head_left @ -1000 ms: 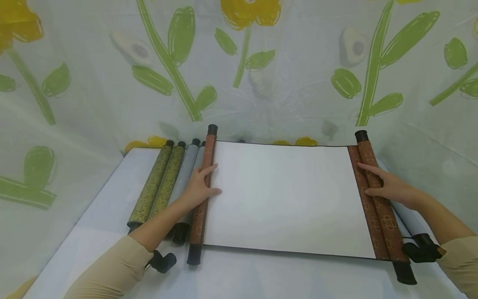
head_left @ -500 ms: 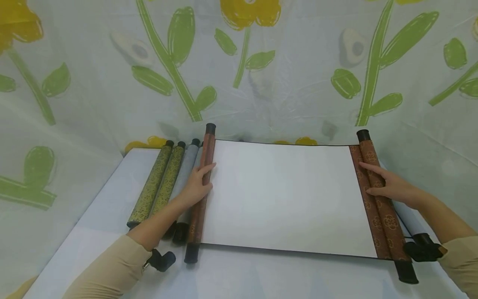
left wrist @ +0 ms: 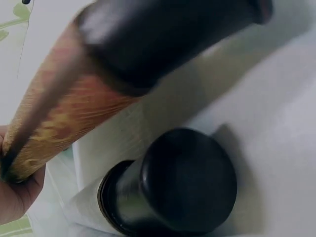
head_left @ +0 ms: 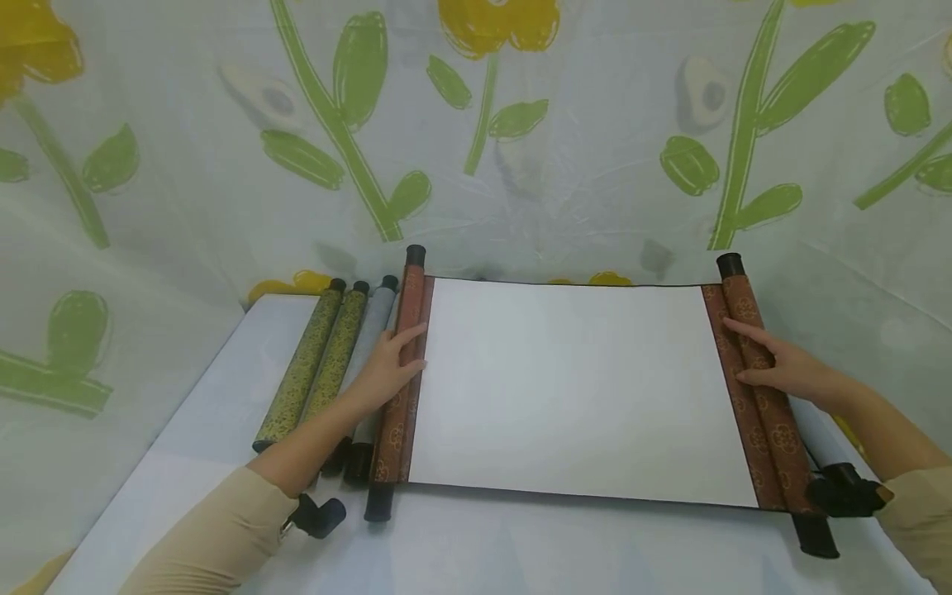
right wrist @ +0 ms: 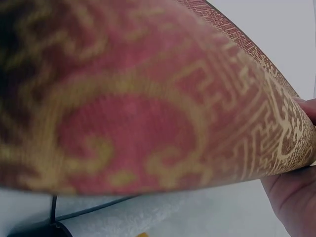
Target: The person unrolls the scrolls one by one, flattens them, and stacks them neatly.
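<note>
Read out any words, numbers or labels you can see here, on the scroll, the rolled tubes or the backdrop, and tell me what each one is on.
None can be read.
The white sheet of the open red-brown brocade scroll is blank.
The scroll's borders carry only gold round motifs.
The rolled green-gold scrolls show pattern, no lettering.
The flower-print cloth backdrop has only drawings.

Your left hand (head_left: 390, 370) has rolled the left roller (head_left: 394, 388) of the scroll (head_left: 573, 388) further left, so a strip of red-brown patterned border now lies flat between that roller and the white sheet where none showed a second ago. The roller has closed up against the grey rolled scroll (head_left: 369, 347) beside it. Your right hand (head_left: 781, 368) has carried the right roller (head_left: 766, 388) a little to the right and farther from you; its far cap sits higher and further right than before. The white sheet lies wider between the two rollers.
</note>
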A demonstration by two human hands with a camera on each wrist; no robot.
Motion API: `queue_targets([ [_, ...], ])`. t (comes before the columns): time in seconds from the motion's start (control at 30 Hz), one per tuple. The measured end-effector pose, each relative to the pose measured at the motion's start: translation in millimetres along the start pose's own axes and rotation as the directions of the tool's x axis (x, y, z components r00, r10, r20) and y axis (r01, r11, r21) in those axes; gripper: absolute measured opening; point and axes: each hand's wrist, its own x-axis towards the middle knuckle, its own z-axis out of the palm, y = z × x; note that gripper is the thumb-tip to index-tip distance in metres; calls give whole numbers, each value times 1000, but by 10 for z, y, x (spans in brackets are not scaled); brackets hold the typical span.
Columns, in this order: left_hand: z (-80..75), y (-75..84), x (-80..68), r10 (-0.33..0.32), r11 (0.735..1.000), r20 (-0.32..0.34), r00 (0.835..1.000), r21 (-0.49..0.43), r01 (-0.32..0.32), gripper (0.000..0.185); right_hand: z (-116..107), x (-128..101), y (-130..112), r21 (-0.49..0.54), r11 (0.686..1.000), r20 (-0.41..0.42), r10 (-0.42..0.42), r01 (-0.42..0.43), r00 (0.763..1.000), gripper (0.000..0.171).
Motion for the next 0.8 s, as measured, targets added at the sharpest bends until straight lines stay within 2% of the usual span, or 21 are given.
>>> queue_targets([
  [0.13, -21, 14, 15, -1, 1000, 6, 1000, 19, 1, 65, -39, 1, 13, 5, 1000, -2, 11, -11, 1000, 90],
  [0.5, -27, 29, 76, 56, 996, 19, 998, 73, -58, 59, -122, -18, 37, -20, 998, -19, 62, -62, 998, 88],
  [0.63, -6, 43, 103, 48, 996, 25, 999, 80, -50, 59, -150, -11, 22, -5, 997, -51, 81, -81, 995, 87],
  [0.8, 26, 88, 149, 50, 995, 37, 998, 80, -52, 58, -188, 15, 12, -41, 993, -120, 109, -114, 987, 83],
])
